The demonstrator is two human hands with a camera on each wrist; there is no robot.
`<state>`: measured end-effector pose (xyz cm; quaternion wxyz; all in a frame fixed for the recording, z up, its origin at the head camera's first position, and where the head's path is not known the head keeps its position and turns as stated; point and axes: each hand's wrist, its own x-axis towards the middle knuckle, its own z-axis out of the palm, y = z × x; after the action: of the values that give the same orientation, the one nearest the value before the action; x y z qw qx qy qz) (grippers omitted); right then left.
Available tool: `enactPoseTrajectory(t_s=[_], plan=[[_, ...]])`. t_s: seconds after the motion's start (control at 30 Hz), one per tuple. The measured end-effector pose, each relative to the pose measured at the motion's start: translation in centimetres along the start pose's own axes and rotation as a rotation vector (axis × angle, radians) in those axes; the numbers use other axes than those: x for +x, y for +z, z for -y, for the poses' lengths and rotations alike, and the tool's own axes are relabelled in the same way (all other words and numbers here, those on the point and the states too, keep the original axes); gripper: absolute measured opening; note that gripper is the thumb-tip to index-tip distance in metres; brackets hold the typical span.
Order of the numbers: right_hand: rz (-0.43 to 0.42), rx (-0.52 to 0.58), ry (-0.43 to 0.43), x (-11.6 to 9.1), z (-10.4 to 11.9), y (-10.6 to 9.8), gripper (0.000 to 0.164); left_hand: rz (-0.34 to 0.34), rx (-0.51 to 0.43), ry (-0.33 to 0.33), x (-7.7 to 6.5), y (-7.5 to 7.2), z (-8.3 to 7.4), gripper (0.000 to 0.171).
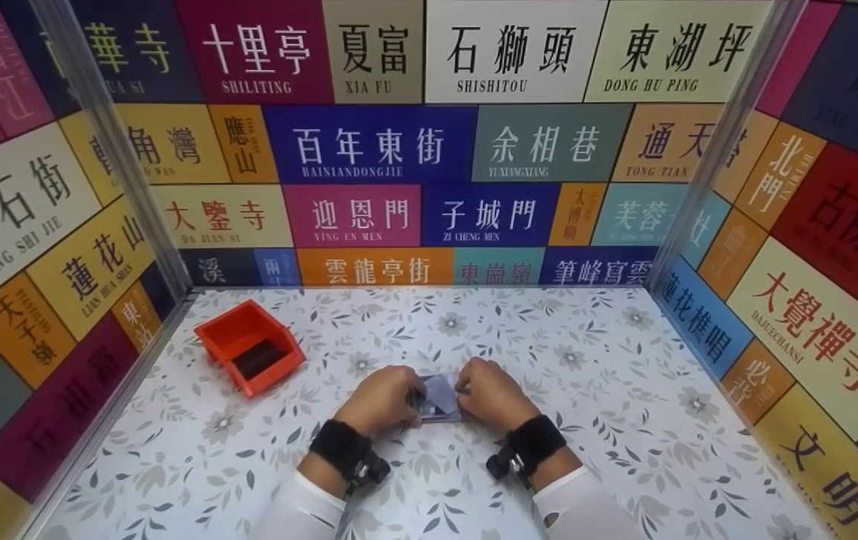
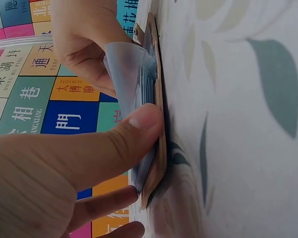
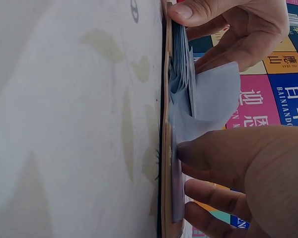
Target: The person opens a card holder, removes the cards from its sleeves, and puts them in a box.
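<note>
A small card holder (image 1: 440, 411) with a thin brown cover and a stack of clear plastic sleeves (image 2: 147, 89) lies spread on the table in front of me. My left hand (image 1: 391, 397) grips its left side, the thumb (image 2: 144, 119) pressed on the edge of the sleeve stack. On the other side my right hand (image 1: 493, 394) pinches the holder, its thumb (image 3: 188, 151) against a clear sleeve. Between the hands one cloudy sleeve (image 3: 218, 91) stands up and curls away from the stack. Its inner pockets are partly hidden by my fingers.
An orange-red plastic bin (image 1: 249, 345) stands to the left on the flower-patterned table (image 1: 601, 465), with something dark at its bottom. Colourful panels with Chinese lettering (image 1: 369, 142) enclose the back and both sides. Each wrist wears a black band (image 1: 343, 444) with a small camera.
</note>
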<state>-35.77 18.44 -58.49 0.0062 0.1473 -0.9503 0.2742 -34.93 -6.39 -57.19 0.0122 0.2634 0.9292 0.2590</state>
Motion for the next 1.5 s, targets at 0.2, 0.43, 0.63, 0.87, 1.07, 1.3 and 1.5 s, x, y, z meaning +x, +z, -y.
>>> enactPoseTrajectory(t_s=[0.2, 0.43, 0.63, 0.87, 1.07, 1.3, 1.5], plan=[[0.001, 0.006, 0.024, 0.1, 0.3, 0.0, 0.010, -0.014, 0.024, -0.006, 0.0, 0.1, 0.1, 0.044], [-0.078, -0.003, 0.038, 0.2, 1.1, -0.4, 0.019, -0.033, 0.040, 0.009, -0.2, -0.1, -0.3, 0.037], [-0.092, 0.065, -0.110, 0.0, 2.6, -0.6, 0.009, -0.040, 0.051, 0.004, -0.2, 0.0, -0.2, 0.037], [0.024, 0.037, -0.279, -0.5, 4.2, 0.0, 0.028, -0.047, 0.057, 0.021, -0.1, 0.1, -0.3, 0.032], [0.018, -0.046, -0.267, -0.6, 4.4, 0.3, 0.030, -0.052, 0.049, 0.029, -0.1, 0.2, -0.4, 0.030], [-0.007, -0.055, -0.243, -0.8, 4.4, 0.3, 0.028, -0.067, 0.091, 0.060, -0.2, 0.2, -0.5, 0.029], [-0.013, -0.040, -0.172, -0.9, 4.6, 0.1, 0.016, -0.076, 0.148, 0.056, -0.2, 0.4, -0.8, 0.030]])
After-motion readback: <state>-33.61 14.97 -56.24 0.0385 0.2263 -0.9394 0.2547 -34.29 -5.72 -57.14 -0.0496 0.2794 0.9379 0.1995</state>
